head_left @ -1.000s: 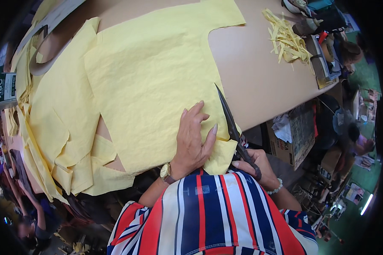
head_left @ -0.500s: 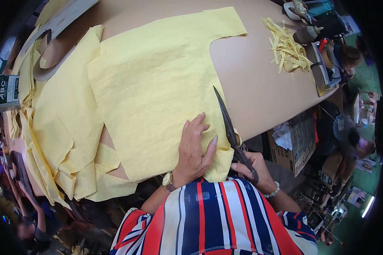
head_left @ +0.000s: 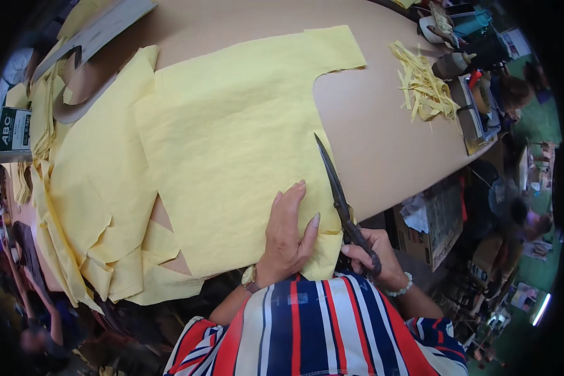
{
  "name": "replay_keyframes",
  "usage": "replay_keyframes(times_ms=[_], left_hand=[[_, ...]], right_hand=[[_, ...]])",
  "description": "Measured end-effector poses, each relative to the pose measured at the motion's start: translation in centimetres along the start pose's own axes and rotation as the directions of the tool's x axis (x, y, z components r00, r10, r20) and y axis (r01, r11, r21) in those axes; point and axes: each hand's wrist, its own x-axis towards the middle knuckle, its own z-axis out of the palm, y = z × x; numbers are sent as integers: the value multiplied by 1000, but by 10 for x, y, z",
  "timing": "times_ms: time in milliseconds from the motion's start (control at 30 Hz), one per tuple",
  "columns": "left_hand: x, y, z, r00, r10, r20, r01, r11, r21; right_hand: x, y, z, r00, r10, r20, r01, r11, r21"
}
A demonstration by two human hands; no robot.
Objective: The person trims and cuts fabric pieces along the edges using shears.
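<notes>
A large piece of yellow fabric lies on the tan table, with a curved cutout at its upper right. My left hand rests on its lower part, fingers stretched, thumb apart, beside a folded flap at the corner. My right hand grips the dark handles of large scissors. Their long blades look closed and point up along the fabric's right edge, tip resting over the cloth. Part of the lower handle is hidden by my fingers.
More yellow pieces are heaped at left, near a metal plate and a green box. Yellow scraps lie at upper right beside a bottle. Another person is at lower left. A cardboard box stands below the table's right edge.
Fabric, table, scissors and both hands appear progressively lower in the picture. My hands and the scissors keep nearly the same places along the fabric's lower right edge.
</notes>
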Motion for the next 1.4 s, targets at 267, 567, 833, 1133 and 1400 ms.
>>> replay_keyframes(times_ms=[267, 567, 833, 1133, 1400], left_hand=[[44, -4, -30, 998, 28, 58, -39, 979, 200], [100, -52, -28, 957, 108, 269, -259, 732, 630], [100, -52, -26, 964, 106, 246, -244, 725, 644], [102, -51, -28, 961, 110, 254, -251, 733, 632], [101, -51, -28, 961, 110, 253, -249, 741, 624]], right_hand=[[2, 5, -4, 1000, 25, 11, -24, 997, -68], [8, -8, 1, 998, -52, 28, 52, 999, 9], [13, -8, -1, 1000, -25, 12, 25, 1000, 15], [17, -10, -1, 1000, -21, 7, 21, 1000, -12], [25, -14, -3, 998, -53, 43, 54, 998, -19]])
